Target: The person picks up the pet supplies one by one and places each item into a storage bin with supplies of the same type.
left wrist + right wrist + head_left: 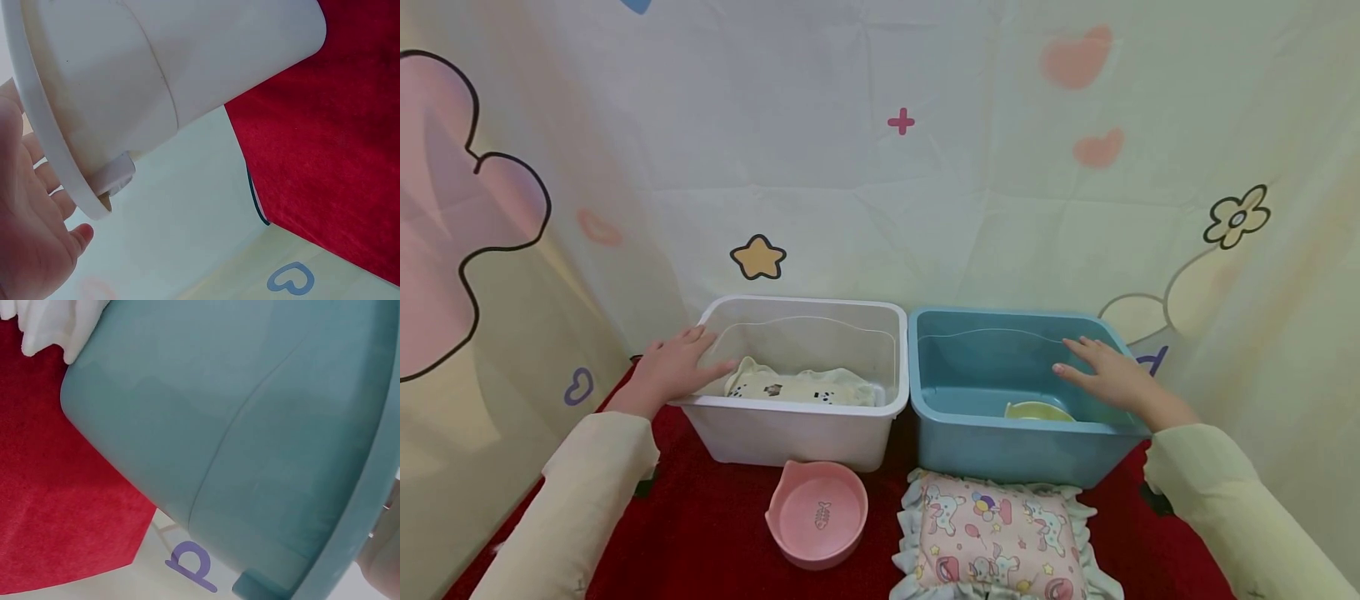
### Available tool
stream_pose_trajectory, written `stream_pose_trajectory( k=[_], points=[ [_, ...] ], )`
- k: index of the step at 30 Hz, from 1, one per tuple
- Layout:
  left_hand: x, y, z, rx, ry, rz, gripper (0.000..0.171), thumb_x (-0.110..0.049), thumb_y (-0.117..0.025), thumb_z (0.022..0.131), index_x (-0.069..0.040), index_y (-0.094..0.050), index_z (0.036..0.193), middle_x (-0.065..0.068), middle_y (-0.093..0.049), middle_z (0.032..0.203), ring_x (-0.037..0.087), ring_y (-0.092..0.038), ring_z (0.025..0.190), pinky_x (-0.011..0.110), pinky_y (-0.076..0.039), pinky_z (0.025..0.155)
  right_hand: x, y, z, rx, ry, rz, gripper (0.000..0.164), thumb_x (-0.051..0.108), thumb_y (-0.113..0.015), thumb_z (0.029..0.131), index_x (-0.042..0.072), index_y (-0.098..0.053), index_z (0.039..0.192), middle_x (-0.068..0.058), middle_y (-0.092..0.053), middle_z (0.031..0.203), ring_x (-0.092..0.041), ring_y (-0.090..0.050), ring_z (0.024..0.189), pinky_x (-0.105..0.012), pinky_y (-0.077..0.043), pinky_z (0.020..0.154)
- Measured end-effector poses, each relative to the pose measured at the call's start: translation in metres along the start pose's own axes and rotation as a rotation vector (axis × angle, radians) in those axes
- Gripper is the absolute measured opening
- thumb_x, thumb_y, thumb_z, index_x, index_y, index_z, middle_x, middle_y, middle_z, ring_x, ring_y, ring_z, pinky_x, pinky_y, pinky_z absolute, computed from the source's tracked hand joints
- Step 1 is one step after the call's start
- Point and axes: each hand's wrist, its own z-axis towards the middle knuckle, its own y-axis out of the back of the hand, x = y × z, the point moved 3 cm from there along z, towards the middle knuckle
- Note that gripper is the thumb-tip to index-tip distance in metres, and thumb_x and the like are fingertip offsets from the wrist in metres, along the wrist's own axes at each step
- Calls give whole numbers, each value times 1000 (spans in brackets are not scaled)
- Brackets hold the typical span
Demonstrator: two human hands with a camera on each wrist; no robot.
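Note:
My left hand [673, 367] lies over the left end of a white plastic bin [790, 437], its fingers extended across the rim. In the left wrist view, that hand [34, 206] is right at the bin's rim [47, 119]. Inside the bin is a cream ruffled cushion [801, 387] with small animal prints. Over the right end of a blue plastic bin [1000, 450] is my right hand [1108, 375], fingers spread. The right wrist view shows little of it past the blue rim [350, 531]. A yellow-green bowl [1037, 410] sits in the blue bin, partly hidden by its front wall.
Before the white bin stands a pink cat-eared bowl [820, 512] with a fishbone print. A pink ruffled cushion [1000, 533] with unicorn prints lies before the blue bin. Red cloth [700, 525] covers the table. Behind the bins hangs a printed pale curtain [850, 208].

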Motion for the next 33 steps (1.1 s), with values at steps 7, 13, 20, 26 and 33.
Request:
stream_pose_trajectory(
  k=[7, 13, 20, 26, 33],
  points=[
    [2, 1, -4, -4, -17, 15, 76, -56, -40, 85, 0, -28, 137, 29, -21, 141, 44, -17, 129, 65, -17, 97, 2, -1, -1, -11, 8, -8, 71, 48, -42, 88, -1, -26, 137, -32, -20, 139, -50, -18, 126, -69, -17, 93],
    [2, 1, -7, -4, -29, 12, 76, -55, -40, 85, -1, -28, 137, 29, -21, 141, 44, -17, 129, 65, -16, 97, 4, -1, -4, -22, 17, -8, 72, 50, -42, 88, 0, -27, 137, -32, -21, 139, -49, -18, 126, -68, -18, 93],
    [1, 4, -15, -22, -59, 17, 78, -56, -42, 85, 0, -29, 136, 29, -22, 140, 44, -19, 128, 64, -18, 96, 8, 0, -9, -22, 30, 4, 71, 49, -44, 88, 0, -27, 137, -31, -21, 140, -48, -17, 127, -67, -17, 95],
    [1, 5, -19, -37, -75, 16, 80, -59, -40, 84, 1, -30, 136, 30, -23, 140, 44, -20, 128, 63, -18, 96, 9, -2, -10, -30, 48, 13, 69, 46, -46, 87, 0, -29, 137, -30, -22, 140, -48, -17, 127, -66, -17, 96],
    [3, 3, -21, -26, -72, 7, 82, -61, -39, 83, 1, -28, 136, 29, -21, 140, 44, -18, 129, 64, -17, 97, 11, -4, -13, -41, 59, 34, 69, 45, -47, 87, 0, -29, 136, -30, -23, 139, -49, -18, 127, -66, -17, 96]
  ],
)
